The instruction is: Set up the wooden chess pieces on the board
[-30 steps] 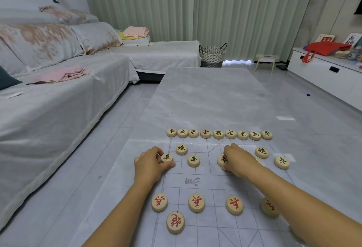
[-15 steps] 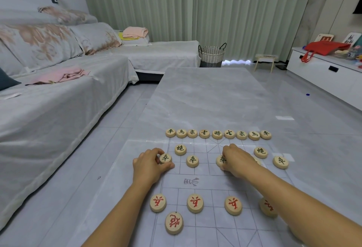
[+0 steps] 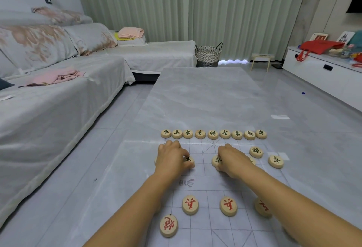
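Observation:
A clear gridded board [image 3: 215, 184] lies on the marble table. Black-lettered wooden discs form the far row [image 3: 213, 134]. My left hand [image 3: 172, 160] pinches a black soldier disc [image 3: 189, 160] with its fingertips and hides the disc behind it. An edge of another disc [image 3: 155, 161] shows at the hand's left. My right hand [image 3: 233, 158] grips the centre black soldier disc [image 3: 217, 161]. A black cannon disc [image 3: 256, 151] and a soldier disc [image 3: 275, 161] lie to its right. Red soldier discs [image 3: 190, 204] [image 3: 228, 206] [image 3: 262, 206] and a red cannon disc [image 3: 168, 225] lie near me.
The marble table [image 3: 199, 97] stretches away past the board. A covered sofa [image 3: 58, 99] runs along the left. A woven basket [image 3: 208, 54] and a small stool [image 3: 261, 58] stand beyond the table. A white cabinet [image 3: 323, 74] lines the right wall.
My left hand has moved right from the leftmost soldier disc onto the one beside it, now covering the left cannon disc. My right hand has stayed on the centre soldier disc.

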Motion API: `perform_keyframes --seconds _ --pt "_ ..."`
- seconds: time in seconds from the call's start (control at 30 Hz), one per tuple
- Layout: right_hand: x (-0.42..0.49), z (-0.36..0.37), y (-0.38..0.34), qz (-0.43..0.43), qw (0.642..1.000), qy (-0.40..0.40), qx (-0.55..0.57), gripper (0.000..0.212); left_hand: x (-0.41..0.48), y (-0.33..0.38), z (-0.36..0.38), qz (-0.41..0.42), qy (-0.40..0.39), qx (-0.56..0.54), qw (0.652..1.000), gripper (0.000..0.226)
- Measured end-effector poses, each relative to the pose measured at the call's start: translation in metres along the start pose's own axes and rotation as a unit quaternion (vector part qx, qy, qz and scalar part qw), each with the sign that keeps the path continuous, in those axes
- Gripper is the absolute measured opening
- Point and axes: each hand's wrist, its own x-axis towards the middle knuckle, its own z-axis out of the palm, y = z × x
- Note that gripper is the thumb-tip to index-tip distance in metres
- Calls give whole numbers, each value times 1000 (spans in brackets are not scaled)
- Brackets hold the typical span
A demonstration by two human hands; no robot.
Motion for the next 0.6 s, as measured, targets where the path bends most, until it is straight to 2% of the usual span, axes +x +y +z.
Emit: perform_keyframes --seconds 0.17,0.43,0.53,0.6 --pt "-1 0 1 -6 1000 4 3 32 -2 -3 2 -6 4 -20 1000 29" --pt "-2 -2 1 1 1000 -3 7 32 -2 0 1 -16 1 -49 999 33" --pt "-6 -3 1 -2 1000 1 -1 31 -10 -2 -11 -27 22 -117 992 38" --pt "-7 -2 1 0 1000 -3 -8 32 -22 -4 -23 -23 53 -179 982 33"
